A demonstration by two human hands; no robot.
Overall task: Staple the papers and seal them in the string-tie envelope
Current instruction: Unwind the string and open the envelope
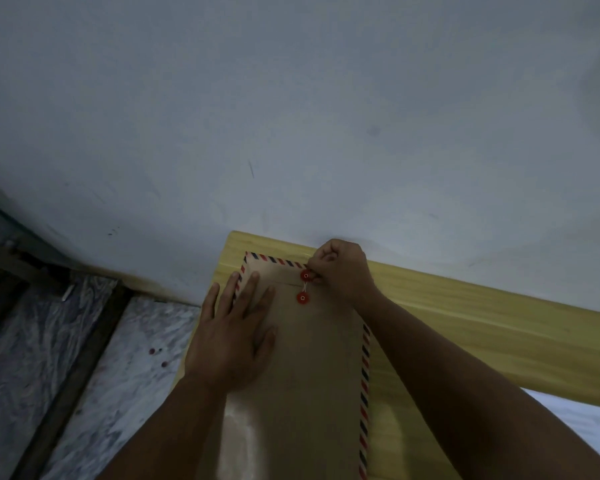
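A brown string-tie envelope (pixel 312 368) with red-and-blue striped edges lies lengthwise on a yellow wooden table (pixel 465 320). Its flap is folded down at the far end. Two red buttons sit there, the upper one (pixel 305 275) on the flap and the lower one (pixel 302 298) on the body, with a white string (pixel 304 287) running between them. My left hand (pixel 232 337) lies flat on the envelope's left part, fingers spread. My right hand (pixel 340 271) pinches the string beside the upper button. No papers or stapler are in view.
The table's far edge meets a pale grey wall (pixel 291 116). Left of the table, marbled floor tiles (pixel 94 368) with dark strips lie below. Something white (pixel 582 427) shows at the right edge, beyond the table.
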